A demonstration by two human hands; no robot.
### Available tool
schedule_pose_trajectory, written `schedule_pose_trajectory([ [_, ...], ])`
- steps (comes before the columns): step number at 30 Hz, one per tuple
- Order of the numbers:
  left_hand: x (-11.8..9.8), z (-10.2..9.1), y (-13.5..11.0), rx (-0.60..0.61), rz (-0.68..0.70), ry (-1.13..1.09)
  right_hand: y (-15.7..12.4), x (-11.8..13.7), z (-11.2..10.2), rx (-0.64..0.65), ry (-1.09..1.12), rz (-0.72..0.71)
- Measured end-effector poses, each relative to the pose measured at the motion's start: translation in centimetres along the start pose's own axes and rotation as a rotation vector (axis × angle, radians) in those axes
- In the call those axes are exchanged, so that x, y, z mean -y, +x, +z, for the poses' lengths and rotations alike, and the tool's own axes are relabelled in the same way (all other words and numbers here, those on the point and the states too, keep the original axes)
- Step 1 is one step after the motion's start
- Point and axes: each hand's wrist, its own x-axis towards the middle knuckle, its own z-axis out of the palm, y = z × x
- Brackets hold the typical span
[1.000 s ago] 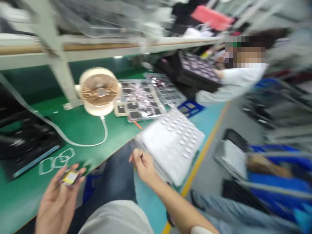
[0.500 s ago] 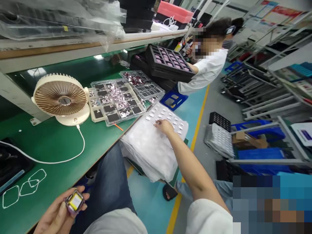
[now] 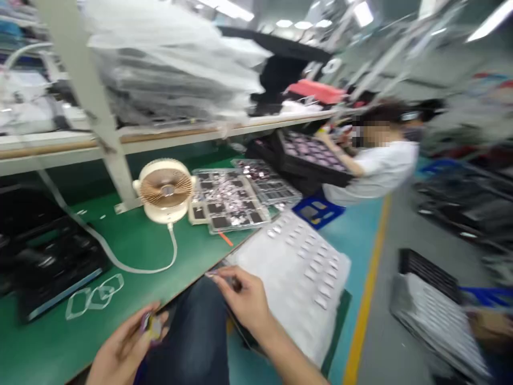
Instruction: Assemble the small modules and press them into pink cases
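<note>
Green workbench (image 3: 132, 251), left grip (image 3: 124, 347) clutching small part (image 3: 146, 324), right grip (image 3: 244, 299) pinching silver piece (image 3: 211, 274).

Small yellow-and-purple part (image 3: 147, 325), blurred, pinched upright between the left hand's (image 3: 124, 347) fingers at the green surface's (image 3: 132, 256) edge. A tiny silvery piece (image 3: 211, 274) sits at the right hand's (image 3: 244, 302) fingertips, beside the white tray stack (image 3: 296, 278).

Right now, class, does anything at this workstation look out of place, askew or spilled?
Yes. The stack of white trays sits off the green bench, hanging past its edge at a tilt. An orange stick lies loose by the clear trays. The picture is blurred, so finer faults cannot be judged.
</note>
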Motion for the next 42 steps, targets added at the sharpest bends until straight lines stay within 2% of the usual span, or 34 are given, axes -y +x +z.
schedule_pose_trajectory([
  [2,-1.2,0.9,-0.5,0.018,0.028,0.029,-2.1,4.2,5.1,0.065,0.215,-0.155],
  [4,-2.2,0.6,-0.4,0.002,0.07,0.035,-3.3,7.5,8.7,0.085,0.423,-0.296],
  [6,-2.8,-0.7,-0.3,-0.048,0.126,0.013,-3.4,9.6,10.9,0.112,0.547,-0.388],
  [9,-3.3,-3.0,-0.6,-0.11,0.203,-0.035,-2.8,11.1,12.7,0.217,0.59,-0.47],
  [14,-3.6,-4.9,-1.1,-0.072,0.277,-0.042,-2.8,11.4,13.1,0.366,0.571,-0.626],
  [20,-3.6,-5.8,-0.8,0.072,0.328,0.002,-2.7,11.1,12.7,0.454,0.645,-0.501],
  [24,-3.6,-6.0,-0.9,0.14,0.367,0.04,-2.0,11.0,11.8,0.423,0.548,-0.66],
  [28,-3.7,-5.7,-1.1,0.144,0.396,0.031,-1.8,10.8,11.2,0.371,0.457,-0.791],
  [37,-3.8,-5.4,-1.2,0.131,0.418,0.051,-2.6,9.8,11.8,0.375,0.494,-0.803],
  [42,-3.6,-5.5,-1.3,0.113,0.406,0.042,-2.8,9.6,11.7,0.431,0.461,-0.796],
])
